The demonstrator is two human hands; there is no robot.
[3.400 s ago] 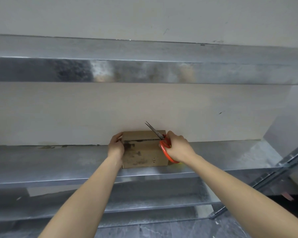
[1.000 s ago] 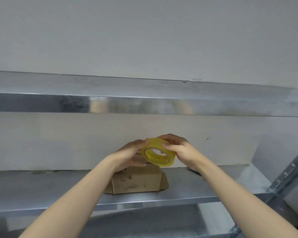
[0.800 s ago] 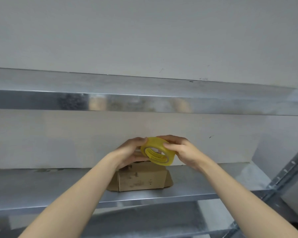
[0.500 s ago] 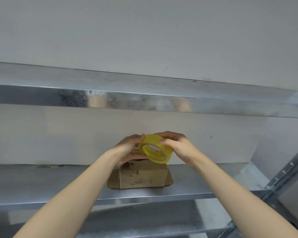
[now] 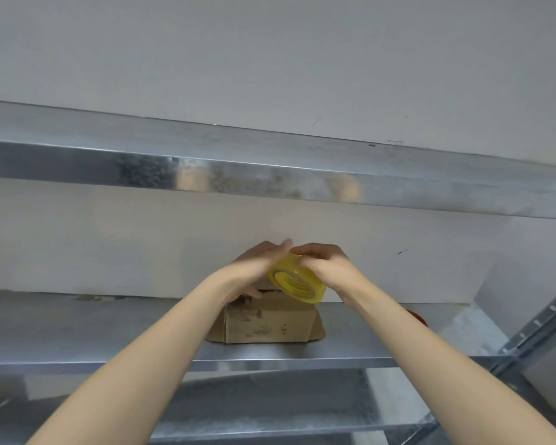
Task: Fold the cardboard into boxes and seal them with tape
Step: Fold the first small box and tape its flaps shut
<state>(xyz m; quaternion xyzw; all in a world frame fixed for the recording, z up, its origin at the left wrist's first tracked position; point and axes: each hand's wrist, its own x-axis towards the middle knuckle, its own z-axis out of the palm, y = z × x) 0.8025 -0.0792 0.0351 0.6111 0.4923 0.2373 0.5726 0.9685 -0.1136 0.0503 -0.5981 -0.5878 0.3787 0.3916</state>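
A small brown cardboard box [image 5: 267, 326] with stained sides stands on the metal shelf [image 5: 109, 329], its end flaps splayed out at the bottom corners. Just above the box, both hands hold a yellow tape roll [image 5: 297, 285], tilted with its printed core facing me. My right hand [image 5: 331, 268] grips the roll from the right, fingers curled over its top rim. My left hand [image 5: 254, 271] is blurred. Its fingers lie along the roll's upper left edge and its thumb is below. The box's top is partly hidden behind the hands.
A red scissors handle [image 5: 418, 317] peeks out on the shelf behind my right forearm. An upper metal shelf [image 5: 270, 168] runs across above the hands. A perforated upright post [image 5: 543, 322] stands at the right. A white wall backs the shelf.
The scissors left my right hand and now lie on the shelf. Both hands took up the tape roll. Over the last second my left fingers slid up along the roll's rim.
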